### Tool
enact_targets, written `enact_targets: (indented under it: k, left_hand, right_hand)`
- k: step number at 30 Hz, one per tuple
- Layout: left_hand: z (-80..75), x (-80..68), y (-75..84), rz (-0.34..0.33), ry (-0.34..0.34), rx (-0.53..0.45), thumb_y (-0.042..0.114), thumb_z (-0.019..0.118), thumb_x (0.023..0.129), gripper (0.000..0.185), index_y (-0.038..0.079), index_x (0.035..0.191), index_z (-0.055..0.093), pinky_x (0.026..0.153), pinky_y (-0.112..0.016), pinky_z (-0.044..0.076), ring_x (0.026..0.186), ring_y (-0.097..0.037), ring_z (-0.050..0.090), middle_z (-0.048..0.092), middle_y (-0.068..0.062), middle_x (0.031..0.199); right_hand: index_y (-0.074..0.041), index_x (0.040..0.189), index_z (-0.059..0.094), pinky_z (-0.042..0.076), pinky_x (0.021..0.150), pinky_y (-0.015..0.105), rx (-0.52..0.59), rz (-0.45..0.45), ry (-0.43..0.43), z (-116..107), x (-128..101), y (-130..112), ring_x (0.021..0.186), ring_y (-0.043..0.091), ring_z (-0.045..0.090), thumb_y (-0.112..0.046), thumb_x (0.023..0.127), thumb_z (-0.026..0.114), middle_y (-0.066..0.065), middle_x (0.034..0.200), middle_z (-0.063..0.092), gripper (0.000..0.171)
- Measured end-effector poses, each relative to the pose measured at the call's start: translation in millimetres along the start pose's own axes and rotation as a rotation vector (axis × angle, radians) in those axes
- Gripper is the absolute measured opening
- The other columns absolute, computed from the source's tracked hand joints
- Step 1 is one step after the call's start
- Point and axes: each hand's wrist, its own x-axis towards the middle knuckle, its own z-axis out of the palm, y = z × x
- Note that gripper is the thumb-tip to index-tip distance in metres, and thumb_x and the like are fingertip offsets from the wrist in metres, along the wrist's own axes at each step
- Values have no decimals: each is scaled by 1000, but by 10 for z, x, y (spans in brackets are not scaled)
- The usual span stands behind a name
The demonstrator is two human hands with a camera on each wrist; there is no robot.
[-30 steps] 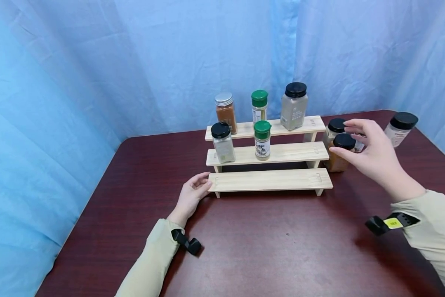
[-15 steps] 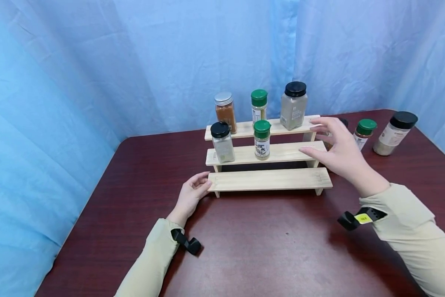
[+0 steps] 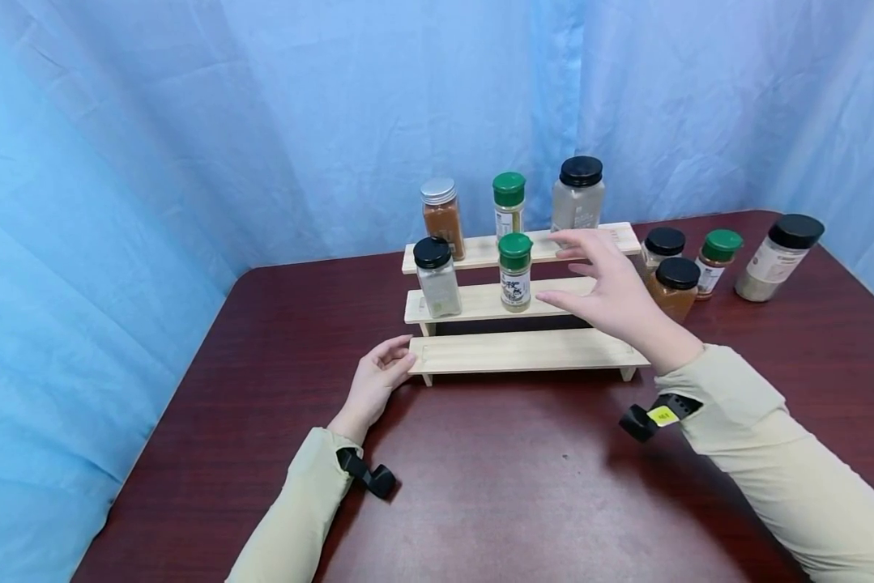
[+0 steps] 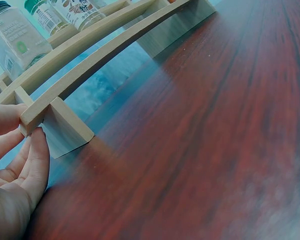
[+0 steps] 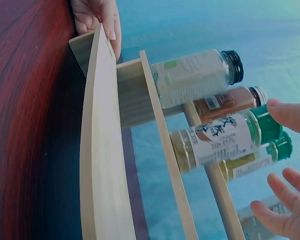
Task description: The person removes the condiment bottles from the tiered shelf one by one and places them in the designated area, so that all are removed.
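Left hand (image 3: 375,380) rests with relaxed fingers against the near left corner of the wooden step rack (image 3: 524,352), probably steadying it, while the right hand (image 3: 603,287), fingers spread and empty, hovers over the middle step beside the green-capped jar (image 3: 515,273).

Person, two arms: long pale khaki sleeves reaching to both wrists, bare left hand (image 3: 375,384) and right hand (image 3: 611,293), a black strap-mounted wrist camera on each cuff, the right one bearing a small yellow label.
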Motion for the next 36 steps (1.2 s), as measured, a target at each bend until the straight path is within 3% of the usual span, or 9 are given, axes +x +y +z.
enact_targets:
  k: [13,22,36]
  left_hand:
    - [-10,3,-29,16,-10,8,3,63,89,44,-5,130,51,64,-16,49,70,0,55,57,-3,93]
    - [-3,-1,-1,21,-2,8,-2,59,90,41,-7,130,50,62,-14,48,69,1,55,56,3,87]
    - [-3,-7,1,17,-6,5,-3,58,91,41,-8,130,50,64,-14,49,71,0,55,56,0,89]
  right_hand:
    - [-7,138,42,44,97,53,64,54,-26,237,68,20,118,34,49,-8,77,78,18,131,42,71]
    - [-10,138,38,45,94,54,94,84,-20,347,56,54,120,35,48,-8,79,77,17,128,43,71]
    - [-9,134,33,48,90,49,61,0,151,601,56,127,113,34,50,2,75,76,22,124,46,74]
